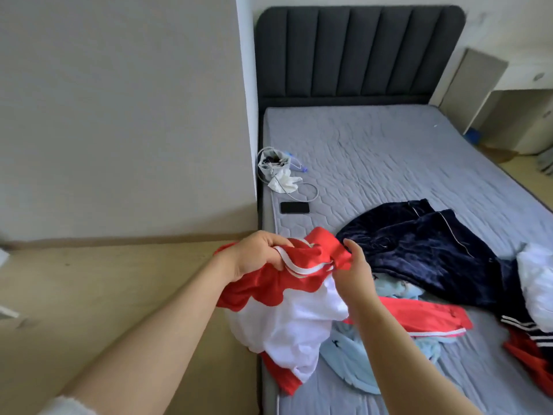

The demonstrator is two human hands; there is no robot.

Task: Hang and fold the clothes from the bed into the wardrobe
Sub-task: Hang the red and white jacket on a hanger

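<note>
A red and white jacket (pixel 284 322) hangs over the bed's near left edge, lifted by both hands. My left hand (pixel 257 254) grips its red collar with the white stripe. My right hand (pixel 353 268) pinches the red fabric just to the right. On the grey mattress (pixel 374 157) lie a dark navy velvet garment (pixel 425 247), a light blue garment (pixel 356 363), a red sleeve or garment with a white stripe (pixel 428 319) and a white garment (pixel 535 283) at the right edge. The wardrobe is not in view.
A black phone (pixel 294 207), a small grey pouch (pixel 273 163) with a cable and a crumpled white tissue lie near the mattress's left edge. The dark padded headboard (pixel 359 52) stands behind. A beige wall (pixel 119 115) and wooden floor (pixel 104 295) are at left.
</note>
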